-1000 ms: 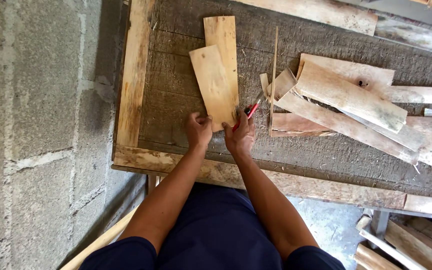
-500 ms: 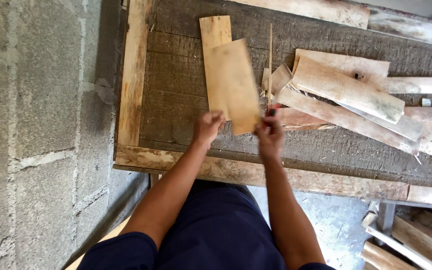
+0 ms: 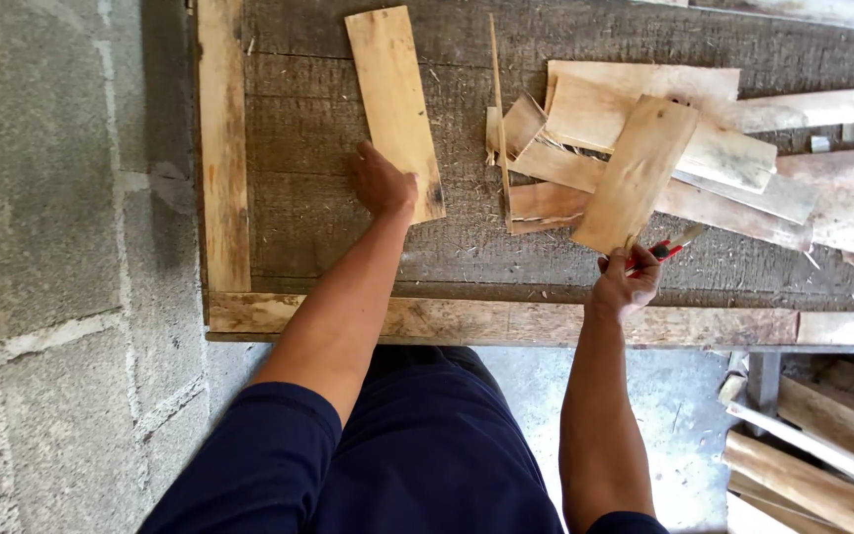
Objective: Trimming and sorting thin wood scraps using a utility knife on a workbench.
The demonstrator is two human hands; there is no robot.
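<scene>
Now the left hand (image 3: 383,183) presses flat, open, on a pale rectangular plank (image 3: 394,109) upper centre; the right hand (image 3: 625,282) grips a rough-grained board (image 3: 637,173) and a red-handled tool (image 3: 666,247) above the weathered table (image 3: 348,59).

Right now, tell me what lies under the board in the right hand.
Under the held board lies a pile of wood offcuts on the workbench. The right hand also grips a red-handled tool. The parts of the pile directly beneath the board are covered.
</scene>
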